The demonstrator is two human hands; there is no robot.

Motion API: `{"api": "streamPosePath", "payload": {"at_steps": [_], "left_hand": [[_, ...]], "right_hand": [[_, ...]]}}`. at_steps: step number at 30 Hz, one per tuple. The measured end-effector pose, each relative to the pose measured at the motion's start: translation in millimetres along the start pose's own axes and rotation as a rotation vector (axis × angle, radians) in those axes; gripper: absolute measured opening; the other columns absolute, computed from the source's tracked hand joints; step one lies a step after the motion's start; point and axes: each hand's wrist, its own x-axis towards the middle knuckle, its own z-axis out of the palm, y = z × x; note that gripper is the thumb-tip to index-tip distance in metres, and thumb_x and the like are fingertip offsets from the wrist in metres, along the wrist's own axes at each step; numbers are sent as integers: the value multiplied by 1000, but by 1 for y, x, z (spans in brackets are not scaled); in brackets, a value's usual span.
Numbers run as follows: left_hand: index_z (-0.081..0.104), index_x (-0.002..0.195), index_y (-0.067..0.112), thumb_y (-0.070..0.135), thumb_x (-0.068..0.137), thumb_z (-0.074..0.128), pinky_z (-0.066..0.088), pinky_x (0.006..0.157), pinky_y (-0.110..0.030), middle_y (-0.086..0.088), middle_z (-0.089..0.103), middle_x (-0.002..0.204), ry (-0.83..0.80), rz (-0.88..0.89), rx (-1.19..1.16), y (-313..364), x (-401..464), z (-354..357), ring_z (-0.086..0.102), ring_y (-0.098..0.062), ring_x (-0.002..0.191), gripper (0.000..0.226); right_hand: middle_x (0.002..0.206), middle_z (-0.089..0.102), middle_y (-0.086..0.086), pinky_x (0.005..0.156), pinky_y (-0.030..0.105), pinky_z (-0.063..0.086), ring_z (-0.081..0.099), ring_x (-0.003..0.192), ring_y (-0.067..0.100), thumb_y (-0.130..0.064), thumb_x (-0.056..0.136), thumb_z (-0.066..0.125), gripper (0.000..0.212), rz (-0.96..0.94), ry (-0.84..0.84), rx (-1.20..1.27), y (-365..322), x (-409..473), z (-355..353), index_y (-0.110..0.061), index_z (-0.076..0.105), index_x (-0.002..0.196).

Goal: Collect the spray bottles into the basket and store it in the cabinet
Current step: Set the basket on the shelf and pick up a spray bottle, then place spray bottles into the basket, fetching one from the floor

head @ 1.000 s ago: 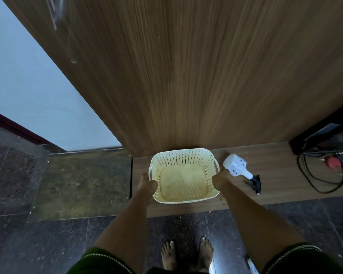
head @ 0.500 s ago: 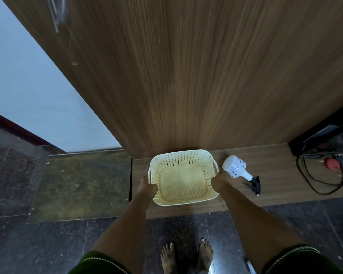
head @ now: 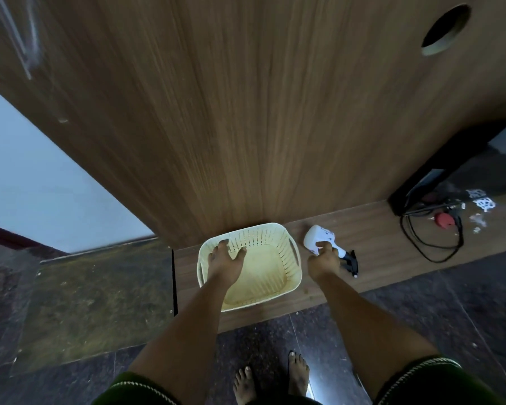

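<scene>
Reaching at lower centre, the right hand [head: 323, 260] closes fingers on the spray bottle [head: 319, 238] — lying nozzle lower-right, just beside the basket [head: 292, 276]; left hand [head: 227, 260] spread open inside.

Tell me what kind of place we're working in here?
Probably a room in a home, at floor level: dark stone floor tiles, a wood-grain cabinet on a low wooden ledge, and a tangled black power cord by a pale wall.
</scene>
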Motion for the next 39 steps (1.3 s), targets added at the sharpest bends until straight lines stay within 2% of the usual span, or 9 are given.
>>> {"api": "streamPosePath", "payload": {"at_steps": [3,6,12,18,23,27,32,35,39], "left_hand": [[56,125,11,48,99,31,37,108,-41,-11,62,129,-82,56,-16,21,1,14,51,-34,125,52],[59,125,12,49,100,22,36,110,-42,-8,66,125,-145,77,7,47,1,34,52,-33,124,58],[57,124,11,21,101,38,37,104,-32,-7,59,132,-200,123,-32,108,11,94,52,-29,123,32],[45,138,11,28,98,42,37,107,-35,-11,47,144,-338,43,1,155,40,162,49,-28,128,44],[45,138,3,40,98,43,40,104,-36,-18,46,141,-380,-33,44,164,63,201,48,-32,129,54],[36,144,3,51,97,35,31,113,-41,-19,39,148,-433,-127,63,163,73,215,40,-33,136,67],[35,145,4,62,92,35,37,112,-46,-20,44,146,-453,-189,26,150,86,233,47,-35,132,79],[34,145,3,56,95,36,37,112,-41,-20,45,146,-464,-200,-8,152,83,233,46,-34,132,73],[47,134,-1,38,99,43,42,94,-31,-21,55,134,-416,-128,-8,157,82,236,54,-34,124,53]], "right_hand": [[127,50,19,97,42,43,50,117,39,-32,84,65,45,36,86,17,19,5,-24,-10,51,122],[126,55,18,102,41,40,47,121,36,-48,80,65,57,124,97,14,46,19,-44,-11,53,122],[122,60,21,88,37,47,58,111,39,-30,92,56,40,257,30,139,87,53,-73,-3,53,122],[138,49,18,99,39,45,51,123,36,-28,92,57,50,297,-64,116,102,117,-79,-6,45,135],[134,51,19,90,38,52,56,115,37,-46,88,56,63,278,-139,-28,109,153,-62,-6,45,136],[130,52,18,81,33,50,58,112,35,-39,90,56,57,342,-220,-61,117,165,-46,-5,45,135],[134,50,19,96,42,51,56,114,37,-25,93,52,51,414,-228,-13,130,175,-32,-10,40,140],[139,46,19,100,42,49,53,118,37,-14,93,49,53,432,-227,35,130,176,-29,-14,35,144],[137,48,21,82,34,49,53,118,39,-5,94,45,49,458,-247,96,127,183,-29,-7,37,142]]}}
